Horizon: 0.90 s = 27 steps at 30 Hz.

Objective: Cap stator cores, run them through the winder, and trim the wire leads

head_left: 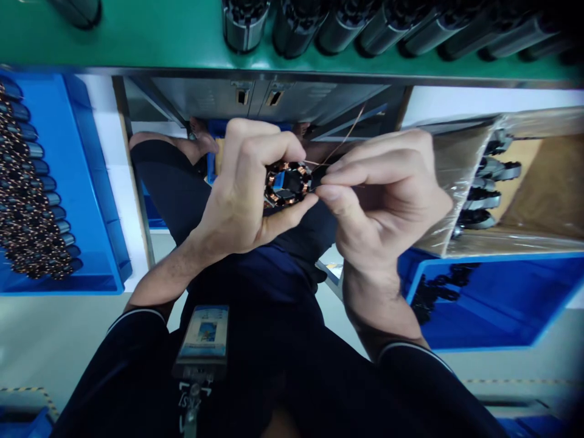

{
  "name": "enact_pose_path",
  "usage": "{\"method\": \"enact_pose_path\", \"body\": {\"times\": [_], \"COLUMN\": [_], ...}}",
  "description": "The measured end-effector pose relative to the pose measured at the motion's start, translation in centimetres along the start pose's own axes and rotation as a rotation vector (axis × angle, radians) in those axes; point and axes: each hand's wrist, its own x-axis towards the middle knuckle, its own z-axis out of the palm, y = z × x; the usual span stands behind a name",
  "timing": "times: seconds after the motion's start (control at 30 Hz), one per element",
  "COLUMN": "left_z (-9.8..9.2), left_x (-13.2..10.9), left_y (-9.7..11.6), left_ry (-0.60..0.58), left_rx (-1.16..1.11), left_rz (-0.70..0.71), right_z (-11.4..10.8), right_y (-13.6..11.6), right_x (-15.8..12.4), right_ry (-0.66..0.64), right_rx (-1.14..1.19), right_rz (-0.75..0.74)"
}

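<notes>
My left hand [246, 182] is closed around a ring-shaped motor stator [305, 188] wound with copper coils, held up over my lap. Its round opening faces me. Close against the stator's right side, my right hand [383, 194] pinches with thumb and forefinger at a thin copper wire [347, 137]. One length of that wire rises up and to the right above the fingers. The exact spot where the right fingertips grip is partly hidden.
A green bench [159, 36] bears a row of dark cylinders [337, 30]. To the left, a blue bin [98, 182] holds many copper-wound stators [34, 201]. At right stand a plastic-lined carton [547, 182] with metal parts and a blue bin [502, 316] with black parts.
</notes>
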Motion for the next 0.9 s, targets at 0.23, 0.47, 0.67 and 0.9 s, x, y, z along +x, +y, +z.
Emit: {"method": "enact_pose_path", "body": {"times": [0.23,0.47,0.67,0.9], "left_z": [0.4,0.3,-0.5,-1.8], "left_x": [1.3,1.3,0.0,-0.2], "left_y": [0.6,1.2,0.8,-0.6], "left_ry": [-0.273,-0.289,-0.272,-0.471], "left_rx": [-0.043,-0.047,0.033,-0.32], "left_rz": [-0.332,-0.33,-0.238,-0.294], "right_z": [2.9,4.0,2.4,-2.5], "right_y": [-0.8,-0.8,0.1,-0.2], "right_x": [-1.4,-2.2,-1.4,2.2], "right_ry": [-0.02,0.015,-0.081,-0.387], "right_rx": [0.3,0.501,0.34,-0.092], "right_rz": [0.359,0.4,0.287,-0.311]}}
